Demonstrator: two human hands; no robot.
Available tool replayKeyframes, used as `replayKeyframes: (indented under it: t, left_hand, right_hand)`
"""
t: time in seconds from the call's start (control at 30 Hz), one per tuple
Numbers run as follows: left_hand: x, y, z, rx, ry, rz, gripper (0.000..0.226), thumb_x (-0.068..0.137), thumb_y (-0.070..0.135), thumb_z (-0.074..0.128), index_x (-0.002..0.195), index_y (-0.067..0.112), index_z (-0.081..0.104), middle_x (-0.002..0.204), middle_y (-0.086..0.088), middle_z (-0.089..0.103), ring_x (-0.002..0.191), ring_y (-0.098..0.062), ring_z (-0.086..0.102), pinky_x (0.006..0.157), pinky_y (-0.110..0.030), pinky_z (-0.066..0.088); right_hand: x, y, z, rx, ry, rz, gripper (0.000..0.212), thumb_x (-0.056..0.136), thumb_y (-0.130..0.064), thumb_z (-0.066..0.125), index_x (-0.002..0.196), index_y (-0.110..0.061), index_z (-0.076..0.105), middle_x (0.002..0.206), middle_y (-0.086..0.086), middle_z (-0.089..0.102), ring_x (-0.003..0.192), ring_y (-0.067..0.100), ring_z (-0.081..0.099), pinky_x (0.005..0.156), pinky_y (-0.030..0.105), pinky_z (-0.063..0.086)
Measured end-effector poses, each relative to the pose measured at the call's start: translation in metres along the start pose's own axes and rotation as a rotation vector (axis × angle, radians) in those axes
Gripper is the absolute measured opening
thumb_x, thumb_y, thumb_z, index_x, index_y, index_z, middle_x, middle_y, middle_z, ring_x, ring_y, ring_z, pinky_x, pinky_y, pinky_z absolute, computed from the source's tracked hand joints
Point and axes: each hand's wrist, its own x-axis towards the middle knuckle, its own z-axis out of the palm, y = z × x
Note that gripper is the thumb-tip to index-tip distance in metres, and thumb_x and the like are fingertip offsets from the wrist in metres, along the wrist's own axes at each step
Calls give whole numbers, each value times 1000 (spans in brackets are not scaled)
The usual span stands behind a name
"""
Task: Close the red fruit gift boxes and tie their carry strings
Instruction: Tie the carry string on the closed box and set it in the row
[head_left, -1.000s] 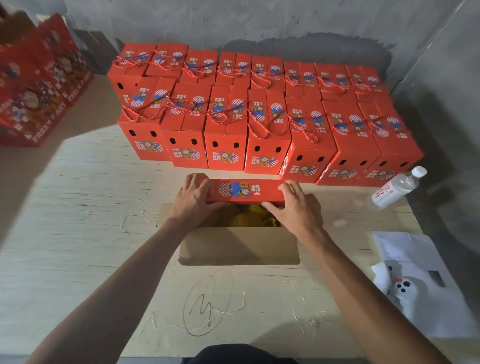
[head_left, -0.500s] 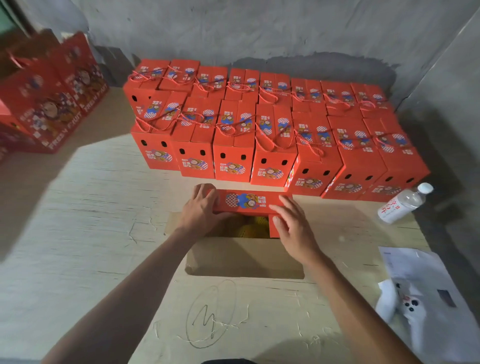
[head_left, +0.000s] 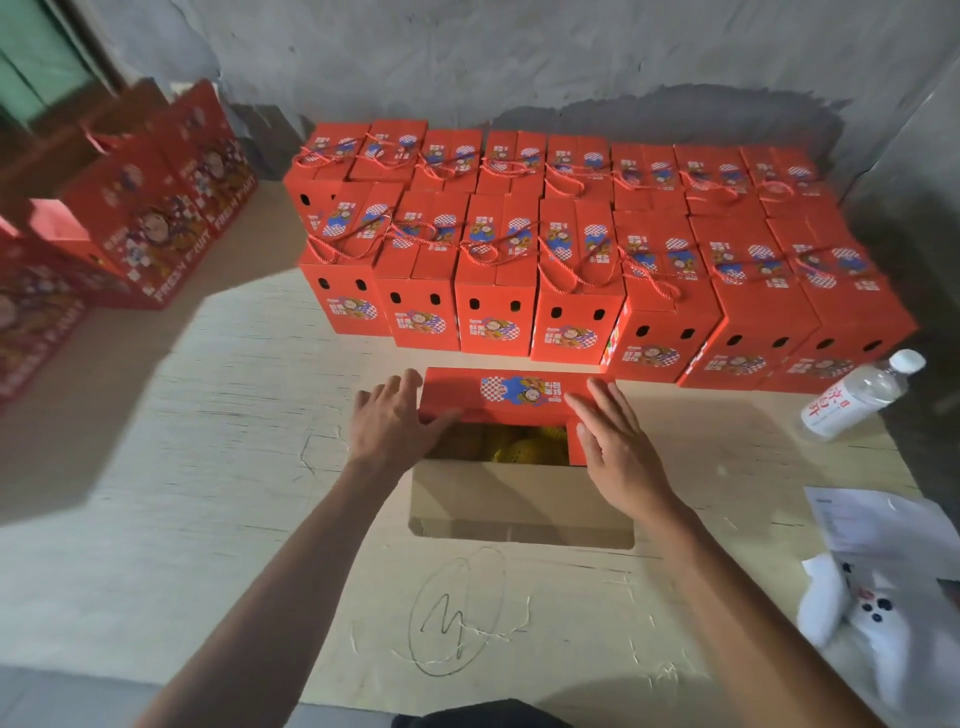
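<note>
Two rows of closed red boxes (head_left: 571, 291) stand behind the open box (head_left: 519, 499) on the pale table (head_left: 208, 467). Left hand (head_left: 395, 421) and right hand (head_left: 615, 447), fingers straight, press its red flap (head_left: 509, 397) over yellow fruit (head_left: 524, 449).

The open red gift box (head_left: 519, 452) sits at frame centre on the surface, its printed far flap (head_left: 506, 395) folded partly over, the plain brown near flap (head_left: 519, 501) hanging outward, yellow fruit (head_left: 524, 449) showing inside. Behind it, closed red boxes (head_left: 571, 260) stand in rows, red carry strings (head_left: 498, 254) lying across their tops.
</note>
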Motion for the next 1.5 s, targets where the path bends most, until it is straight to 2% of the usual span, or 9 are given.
replayKeyframes:
  t: [0.13,0.23,0.3,0.47,0.87,1.07,1.23,1.4,1.5]
  left_hand:
    - [-1,-26,-32,-76,87,-267,43,94,64,49,90,23,62,87,-2,73,73,-24,58,72,-36,43]
    - [-6,-12,-41,-592,159,-141,43,101,53,40,89,20,64,80,7,71,74,-17,69,62,-32,53]
    - [-17,3,-31,-762,15,9,45,105,45,37,92,17,70,85,6,75,81,-13,71,71,-33,56]
    - [-46,6,21,-515,136,463,20,99,4,51,95,6,70,103,0,70,96,-24,64,87,-46,48]
    - [-53,-21,-3,-610,-56,555,39,101,9,33,123,-1,64,139,-9,61,134,-28,53,111,-48,44]
    - [-43,-48,-1,-436,-97,583,67,84,-14,36,142,12,58,155,3,49,145,-18,45,104,-52,52]
    - [-48,-51,5,-350,-69,720,78,81,30,87,148,11,51,161,4,41,149,-18,39,105,-51,52]
    - [-59,-24,-1,-619,-28,383,69,78,72,70,125,21,69,135,7,63,128,-15,56,99,-47,54]
    - [-43,-1,-9,-600,58,129,75,82,80,59,130,23,55,111,1,72,96,-17,69,85,-43,59]
  right_hand:
    - [1,-3,0,77,12,35,44,109,-23,46,152,-26,48,168,-1,26,158,17,10,123,39,24]
    - [2,-3,0,85,-3,47,44,108,-24,46,152,-26,48,168,-3,24,158,14,8,123,35,18]
    - [1,-2,-1,109,6,46,44,108,-22,49,152,-25,49,168,-2,25,158,15,9,123,34,18]
    - [2,1,2,156,42,51,43,105,-17,54,148,-22,55,166,1,30,157,19,15,123,35,20]
    - [-21,17,-24,262,42,-37,20,99,-20,68,115,-15,78,156,-1,48,149,9,35,121,33,35]
    - [-40,30,-49,181,-184,-68,50,101,0,44,142,-24,62,166,-18,27,150,-3,26,119,18,29]
    - [-43,34,-52,248,-293,-47,78,90,11,46,150,-37,48,166,-30,13,151,-6,21,115,20,33]
    - [-43,33,-52,474,-289,137,53,86,-50,78,136,-42,62,159,-31,33,141,-13,34,116,34,32]
    - [-28,21,-59,570,-95,282,45,83,-67,72,116,-36,73,113,-17,75,106,-2,69,100,40,55]
